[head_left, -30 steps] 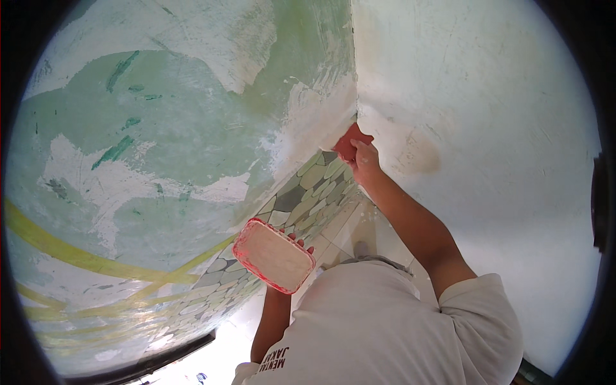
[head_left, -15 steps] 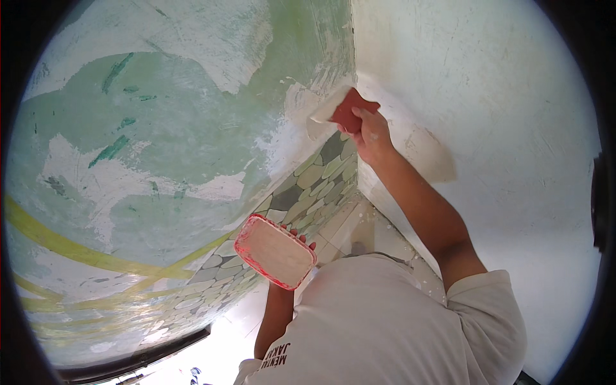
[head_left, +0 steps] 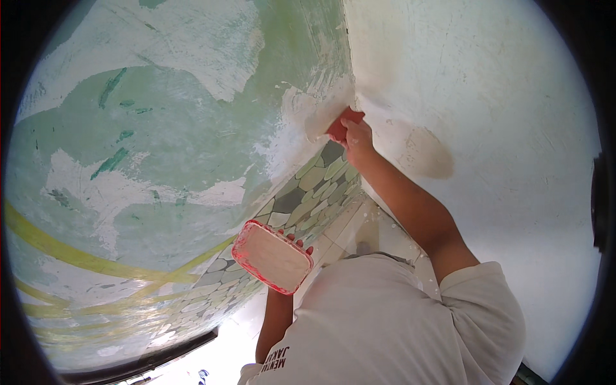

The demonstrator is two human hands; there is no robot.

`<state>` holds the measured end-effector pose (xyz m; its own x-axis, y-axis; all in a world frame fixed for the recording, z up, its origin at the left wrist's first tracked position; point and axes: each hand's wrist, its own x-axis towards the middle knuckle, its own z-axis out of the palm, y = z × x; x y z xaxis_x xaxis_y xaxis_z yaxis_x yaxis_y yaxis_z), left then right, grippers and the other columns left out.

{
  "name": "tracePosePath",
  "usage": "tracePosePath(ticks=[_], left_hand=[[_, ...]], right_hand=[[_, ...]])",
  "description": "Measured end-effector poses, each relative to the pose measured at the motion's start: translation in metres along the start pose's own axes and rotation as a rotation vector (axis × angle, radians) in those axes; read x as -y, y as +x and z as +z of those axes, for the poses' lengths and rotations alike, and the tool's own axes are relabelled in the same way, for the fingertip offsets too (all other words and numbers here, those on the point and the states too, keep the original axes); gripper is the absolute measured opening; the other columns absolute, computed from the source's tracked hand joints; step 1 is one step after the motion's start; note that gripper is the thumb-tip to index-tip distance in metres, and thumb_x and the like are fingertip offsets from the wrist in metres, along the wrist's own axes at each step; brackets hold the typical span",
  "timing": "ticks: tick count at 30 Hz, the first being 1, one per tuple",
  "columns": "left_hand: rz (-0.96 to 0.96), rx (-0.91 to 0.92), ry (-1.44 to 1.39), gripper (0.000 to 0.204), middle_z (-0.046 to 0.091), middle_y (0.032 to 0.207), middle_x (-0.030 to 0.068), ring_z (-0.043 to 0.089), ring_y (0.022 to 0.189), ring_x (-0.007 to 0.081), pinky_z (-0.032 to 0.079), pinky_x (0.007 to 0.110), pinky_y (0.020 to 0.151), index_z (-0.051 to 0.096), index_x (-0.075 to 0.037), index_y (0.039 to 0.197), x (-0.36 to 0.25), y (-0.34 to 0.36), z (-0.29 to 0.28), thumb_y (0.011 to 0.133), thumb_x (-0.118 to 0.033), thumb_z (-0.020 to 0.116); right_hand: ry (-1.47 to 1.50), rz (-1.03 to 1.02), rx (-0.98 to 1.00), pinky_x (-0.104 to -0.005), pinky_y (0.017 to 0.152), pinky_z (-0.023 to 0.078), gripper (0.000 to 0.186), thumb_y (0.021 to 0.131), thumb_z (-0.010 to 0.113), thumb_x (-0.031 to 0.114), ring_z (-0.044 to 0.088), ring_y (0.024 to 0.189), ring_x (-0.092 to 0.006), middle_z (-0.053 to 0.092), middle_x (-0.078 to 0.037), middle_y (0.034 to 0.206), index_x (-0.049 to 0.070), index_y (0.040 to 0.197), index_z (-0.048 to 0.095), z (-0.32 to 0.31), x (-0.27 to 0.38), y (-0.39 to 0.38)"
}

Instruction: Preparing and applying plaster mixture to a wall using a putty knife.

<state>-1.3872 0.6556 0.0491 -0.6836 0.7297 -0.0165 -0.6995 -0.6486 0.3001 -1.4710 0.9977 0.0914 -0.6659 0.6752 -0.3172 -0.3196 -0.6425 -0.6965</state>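
Observation:
My right hand (head_left: pixel 359 137) grips a red putty spreader (head_left: pixel 344 123) and presses it to the green wall (head_left: pixel 192 141), close to the corner and just above the stone-pattern strip. Pale wet putty (head_left: pixel 319 122) lies on the wall beside the blade; the blade's edge is partly lost against it. Lower down, my left hand (head_left: pixel 299 241) holds a red rectangular tub (head_left: pixel 237 249) from underneath. Only its fingertips show past the tub's far right edge. Off-white putty (head_left: pixel 277 258) lies in the tub, and smears cover its rim.
A pale wall (head_left: pixel 500 128) meets the green one at the corner and carries a beige damp-looking patch (head_left: pixel 431 154). Stone-pattern cladding (head_left: pixel 308 186) runs along the green wall's base. Yellow painted bands (head_left: pixel 83 253) cross the lower left. Light floor tiles (head_left: pixel 346 224) show below the corner.
My right hand and the spreader have moved a little left and down along the wall, staying near the corner. The tub in my left hand has shifted only slightly.

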Motion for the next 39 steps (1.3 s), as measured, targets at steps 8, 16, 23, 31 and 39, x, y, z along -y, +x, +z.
tracePosePath(ticks=[8,16,23,31,39], left_hand=[[0.008,0.029,0.020,0.058,0.050,0.132,0.0137,0.050,0.120,0.0351,0.031,0.063,0.104,0.036,-0.012,0.139,-0.001,0.007,0.006,0.092,-0.044,0.049],[-0.013,0.075,-0.022,0.060,0.049,0.133,0.0136,0.050,0.121,0.0352,0.030,0.062,0.106,0.034,-0.013,0.141,0.001,0.008,0.002,0.092,-0.047,0.047],[-0.006,0.060,0.041,0.059,0.050,0.131,0.0137,0.051,0.120,0.0351,0.032,0.062,0.104,0.035,-0.012,0.139,0.000,0.009,0.004,0.092,-0.044,0.049],[-0.028,0.050,0.010,0.059,0.050,0.132,0.0142,0.050,0.120,0.0355,0.030,0.063,0.104,0.035,-0.011,0.139,-0.005,0.009,0.004,0.092,-0.046,0.048],[-0.034,0.057,-0.012,0.060,0.050,0.133,0.0136,0.051,0.120,0.0354,0.030,0.062,0.105,0.034,-0.012,0.140,-0.008,0.003,0.005,0.093,-0.046,0.046]], right_hand=[[0.043,-0.125,0.179,-0.0348,0.060,0.056,0.024,0.090,0.051,0.007,0.064,0.085,-0.0239,0.062,-0.012,0.106,0.001,0.114,0.051,-0.015,0.030,-0.032],[-0.105,-0.095,-0.049,-0.0324,0.056,0.052,0.021,0.086,0.049,0.004,0.063,0.073,-0.0197,0.064,-0.010,0.092,0.001,0.107,0.056,-0.013,-0.018,0.000],[-0.061,-0.195,0.164,-0.0289,0.056,0.050,0.017,0.088,0.053,0.007,0.061,0.071,-0.0157,0.063,-0.007,0.091,0.001,0.104,0.057,0.037,0.015,-0.042],[-0.113,-0.164,0.074,-0.0288,0.055,0.049,0.020,0.090,0.051,0.005,0.063,0.073,-0.0160,0.064,-0.008,0.094,0.001,0.110,0.056,-0.023,-0.022,-0.036],[-0.111,-0.365,0.141,-0.0268,0.047,0.043,0.011,0.088,0.055,0.005,0.056,0.056,-0.0116,0.062,-0.005,0.076,0.001,0.096,0.061,0.054,-0.034,-0.067]])
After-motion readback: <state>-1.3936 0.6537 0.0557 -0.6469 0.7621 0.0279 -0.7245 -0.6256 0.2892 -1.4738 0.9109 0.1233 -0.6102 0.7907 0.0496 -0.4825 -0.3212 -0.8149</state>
